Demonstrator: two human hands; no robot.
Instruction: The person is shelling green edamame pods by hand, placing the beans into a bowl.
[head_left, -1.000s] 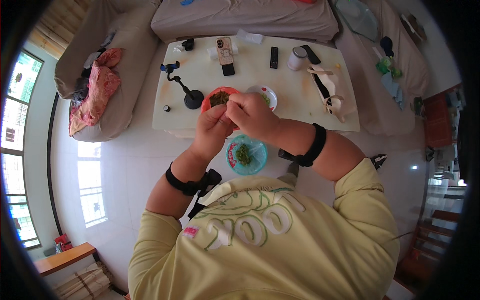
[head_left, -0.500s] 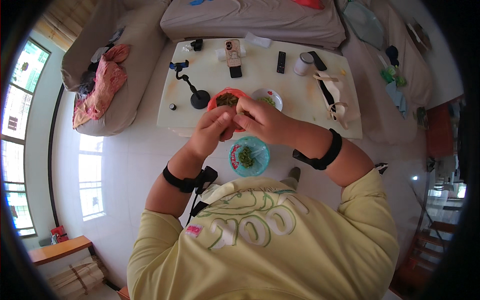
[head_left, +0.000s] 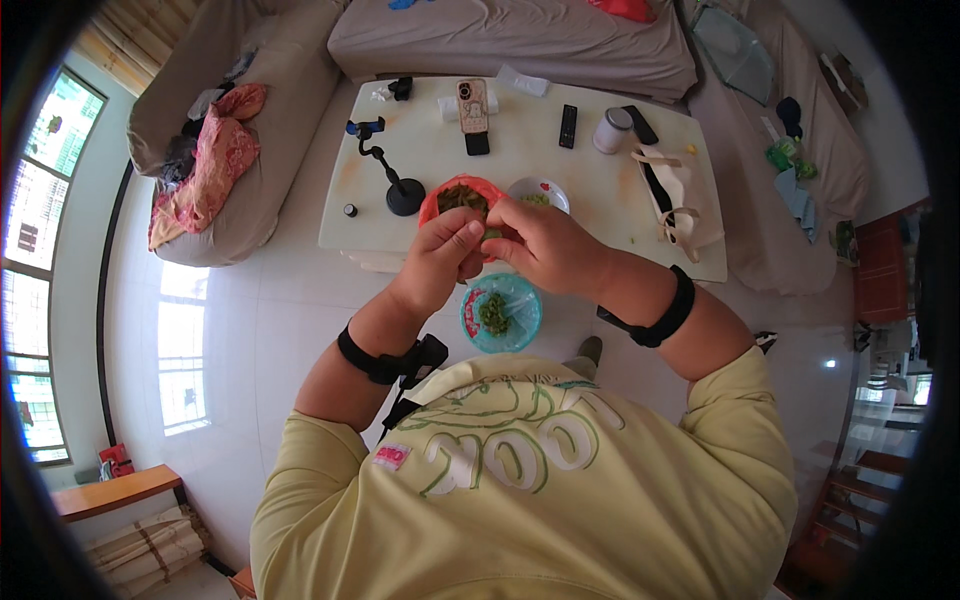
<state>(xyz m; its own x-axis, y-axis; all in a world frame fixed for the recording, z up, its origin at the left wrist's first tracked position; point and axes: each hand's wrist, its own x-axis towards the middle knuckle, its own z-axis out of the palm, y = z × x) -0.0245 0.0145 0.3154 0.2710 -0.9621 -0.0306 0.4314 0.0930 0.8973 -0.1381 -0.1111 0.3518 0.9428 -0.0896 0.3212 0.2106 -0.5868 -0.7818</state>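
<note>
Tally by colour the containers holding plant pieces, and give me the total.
Red container: 1
White bowl: 1
Teal bin: 1
Total: 3

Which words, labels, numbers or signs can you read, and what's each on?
Wording isn't copied here, only where it stands:
Shirt: large outlined letters, readable in part between folds.
Pink patch on the shirt: light lettering, too small to read.
Teal bin: red marks, too blurred to tell whether they are letters.
Remote control: button markings too small.
</note>
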